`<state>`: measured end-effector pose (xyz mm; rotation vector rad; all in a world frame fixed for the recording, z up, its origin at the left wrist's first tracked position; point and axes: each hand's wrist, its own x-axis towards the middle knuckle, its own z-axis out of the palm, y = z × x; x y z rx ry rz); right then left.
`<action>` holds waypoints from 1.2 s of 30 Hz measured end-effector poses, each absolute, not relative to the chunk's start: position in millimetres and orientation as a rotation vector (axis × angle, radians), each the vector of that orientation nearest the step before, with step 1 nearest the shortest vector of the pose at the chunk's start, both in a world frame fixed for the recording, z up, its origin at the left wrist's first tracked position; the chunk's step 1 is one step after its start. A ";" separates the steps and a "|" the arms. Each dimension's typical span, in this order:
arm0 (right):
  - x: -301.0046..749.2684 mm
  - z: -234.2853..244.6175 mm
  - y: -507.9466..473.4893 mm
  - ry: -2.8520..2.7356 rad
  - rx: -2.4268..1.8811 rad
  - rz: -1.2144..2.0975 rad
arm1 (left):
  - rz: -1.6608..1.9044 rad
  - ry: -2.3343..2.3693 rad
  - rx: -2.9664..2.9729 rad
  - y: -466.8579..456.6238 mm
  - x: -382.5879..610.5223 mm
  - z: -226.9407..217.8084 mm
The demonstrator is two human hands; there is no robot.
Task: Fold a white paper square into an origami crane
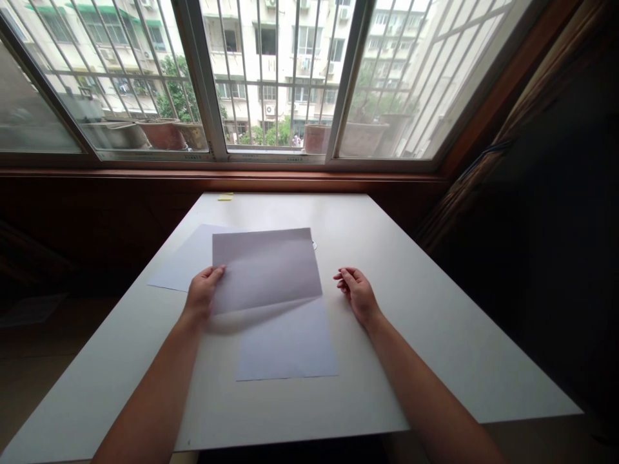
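Note:
My left hand (206,290) pinches the left edge of a sheet of paper (265,270), thumb on top, and holds it raised over the table. Beneath it, another paper sheet (290,348) lies flat on the white table, its upper part hidden by the raised one. To the right, my right hand (358,293) hovers with nothing in it, its fingers loosely bent and a little apart. Behind the raised sheet's right edge peeks a small white ring-like thing (314,245); most of it is hidden, so its kind does not show.
A further paper sheet (181,258) lies at the left of the white table (416,335). Yellow slips (225,196) sit at the far edge. Beyond are a barred window (275,77) and a curtain (483,154) on the right.

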<state>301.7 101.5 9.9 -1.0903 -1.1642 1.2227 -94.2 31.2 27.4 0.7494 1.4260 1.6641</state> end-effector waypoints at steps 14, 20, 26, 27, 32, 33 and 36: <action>282.0 14.2 75.1 -2.263 -1.102 0.452 | 2.214 1.704 0.202 32.9 -174.1 11.4; 281.5 14.7 74.7 -2.299 -1.150 0.401 | 2.207 1.729 0.252 35.8 -177.5 4.1; 282.9 12.7 75.7 -2.319 -1.141 0.411 | 2.173 1.755 0.285 33.9 -180.2 -1.0; 283.4 12.1 76.0 -2.320 -1.135 0.412 | 2.164 1.756 0.288 33.5 -179.7 -1.1; 284.7 11.9 76.4 -2.320 -1.109 0.409 | 2.083 1.743 0.315 32.0 -175.3 2.0; 284.9 12.2 76.3 -2.320 -1.106 0.411 | 2.062 1.740 0.324 31.9 -174.5 2.9; 285.6 13.2 75.4 -2.317 -1.101 0.431 | 1.997 1.741 0.355 31.6 -172.8 4.9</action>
